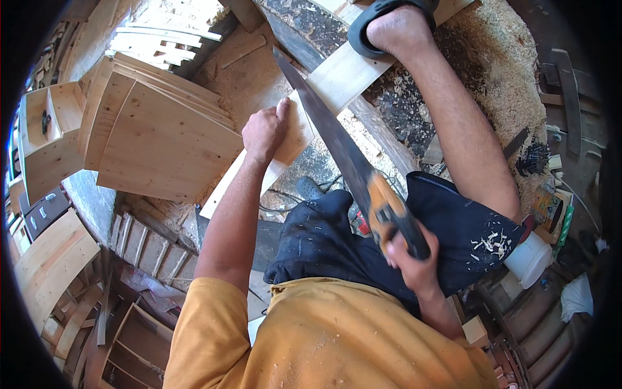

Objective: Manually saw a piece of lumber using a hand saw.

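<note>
My right hand [416,260] is wrapped round the yellow and black handle of a handsaw [334,139]. The dark blade slants up and to the left across a pale wooden board [346,76], its toe past the board's far edge. My left hand [265,132] grips the board just left of the blade, thumb up and the other fingers curled in. On the part right of the blade, my foot in a dark sandal [367,32] presses the board onto a beam. The contact of teeth and wood is too small to make out.
Curved wooden panels [165,139] are stacked at the left, beside an open wooden box [48,126]. Sawdust [512,58] and shavings lie at the upper right. A white bucket [528,260] stands right of my knee. A grey clog [309,188] and a dark cable lie below the board.
</note>
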### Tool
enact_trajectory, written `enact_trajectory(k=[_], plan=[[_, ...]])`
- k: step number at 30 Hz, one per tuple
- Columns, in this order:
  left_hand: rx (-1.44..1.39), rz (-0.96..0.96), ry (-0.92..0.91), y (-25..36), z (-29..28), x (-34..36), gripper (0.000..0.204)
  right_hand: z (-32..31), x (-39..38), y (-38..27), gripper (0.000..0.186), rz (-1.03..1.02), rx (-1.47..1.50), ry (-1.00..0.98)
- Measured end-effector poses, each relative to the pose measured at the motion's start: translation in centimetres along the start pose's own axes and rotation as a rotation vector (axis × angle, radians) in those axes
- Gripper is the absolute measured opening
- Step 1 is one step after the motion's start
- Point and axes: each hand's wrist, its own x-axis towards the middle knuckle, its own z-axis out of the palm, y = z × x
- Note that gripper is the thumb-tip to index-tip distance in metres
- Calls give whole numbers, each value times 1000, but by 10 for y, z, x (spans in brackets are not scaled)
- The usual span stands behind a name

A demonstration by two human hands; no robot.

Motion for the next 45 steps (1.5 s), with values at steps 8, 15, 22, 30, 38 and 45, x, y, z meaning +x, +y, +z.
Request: enact_trajectory(k=[8,15,22,30,38,45], plan=[[-17,22,-2,18,2,0,60,17,56,-4,25,26,-48,24],[18,19,2,-4,2,6,58,-10,-28,1,30,24,-69,11],[26,34,28,9,8,4,57,10,28,-10,13,51,50,3],[35,43,55,-4,4,1,59,-29,-58,-17,37,109,-111,-12],[48,28,52,4,10,8,63,30,80,-30,9,15,-38,-13],[52,12,49,-2,0,5,64,-33,-66,-31,33,111,-135,13]])
